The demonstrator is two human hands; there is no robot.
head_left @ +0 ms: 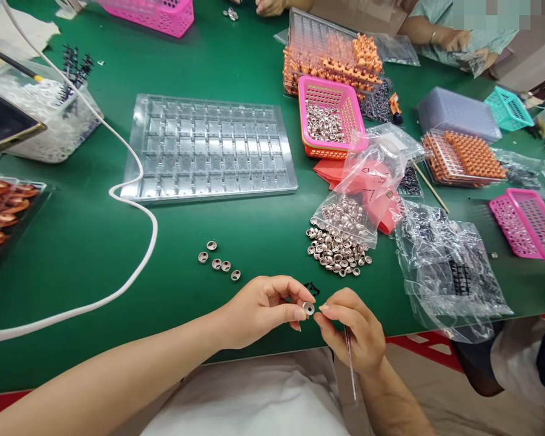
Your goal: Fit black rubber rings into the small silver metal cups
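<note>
My left hand [272, 306] pinches a small silvery cup-shaped metal part [308, 308] between thumb and fingertips. Close to its right, my right hand [354, 330] has thumb and forefinger brought together, and a thin metal rod [350, 366] is tucked in its other fingers, pointing down. Whether a tiny piece sits in that pinch I cannot make out. Just behind both hands lie small black pieces [312, 289]. A heap of similar metal parts [340, 248] is spread beyond them, partly under a clear bag [363, 206]. Several more metal parts [217, 264] lie apart on the left.
A clear compartment tray [209, 194] lies on the green table [177, 236], with a white cable [152, 242] beside it. A pink basket [302, 121] holds more metal parts. Plastic bags [440, 290] cover the right side. Co-workers' hands [456, 39] show across the table.
</note>
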